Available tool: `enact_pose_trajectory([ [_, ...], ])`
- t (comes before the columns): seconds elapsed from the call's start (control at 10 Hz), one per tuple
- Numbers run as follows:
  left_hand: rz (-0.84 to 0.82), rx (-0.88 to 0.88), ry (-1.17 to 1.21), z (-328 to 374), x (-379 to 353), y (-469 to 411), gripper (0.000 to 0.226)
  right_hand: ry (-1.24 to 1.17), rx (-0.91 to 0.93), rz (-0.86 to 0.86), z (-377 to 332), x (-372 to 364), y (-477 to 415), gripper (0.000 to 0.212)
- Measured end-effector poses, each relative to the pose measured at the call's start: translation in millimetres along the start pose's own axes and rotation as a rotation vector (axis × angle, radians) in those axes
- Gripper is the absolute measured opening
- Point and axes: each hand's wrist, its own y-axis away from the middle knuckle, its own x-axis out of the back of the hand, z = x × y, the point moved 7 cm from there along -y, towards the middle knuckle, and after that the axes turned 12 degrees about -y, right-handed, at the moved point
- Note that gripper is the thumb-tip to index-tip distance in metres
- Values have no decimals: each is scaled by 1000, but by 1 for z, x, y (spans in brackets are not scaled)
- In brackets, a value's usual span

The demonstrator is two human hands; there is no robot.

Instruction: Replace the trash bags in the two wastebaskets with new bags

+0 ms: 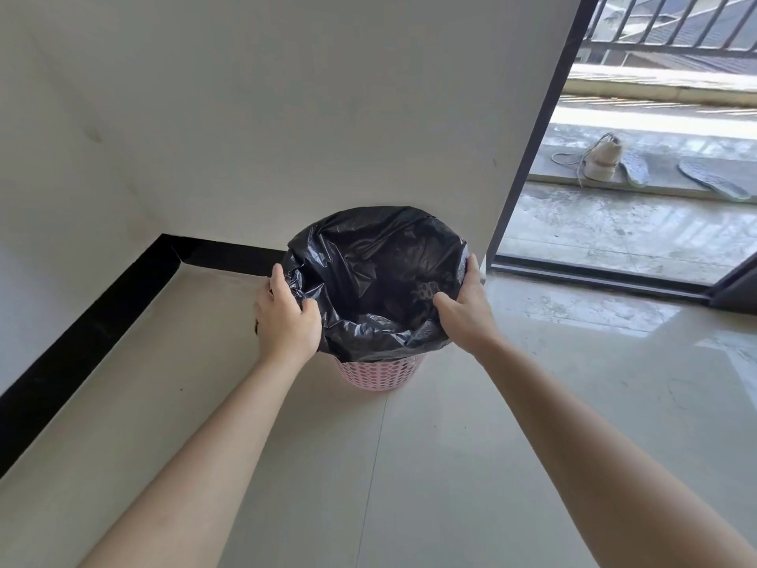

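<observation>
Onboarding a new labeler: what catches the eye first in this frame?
The glossy black plastic trash bag draped over the pink perforated plastic wastebasket, centre frame against the white wall. The left hand and right hand grip its rim on opposite sides. A pale sneaker lies outside, upper right.

Both bare arms stretch forward, with left hand and right hand each pinching the bag — thumbs inside.

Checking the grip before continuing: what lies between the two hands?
In the head view, only the black trash bag spans from left hand to right hand, its mouth open over the pink wastebasket.
</observation>
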Motion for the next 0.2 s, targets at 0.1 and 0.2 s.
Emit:
enact_pose_trajectory([
  [0.1, 262, -160, -215, 16, 23, 17, 55, 307, 4, -78, -5, 5, 2, 82],
  [0.2, 430, -407, -255, 36, 30, 45, 48, 397, 154, 2, -37, 20, 6, 85],
])
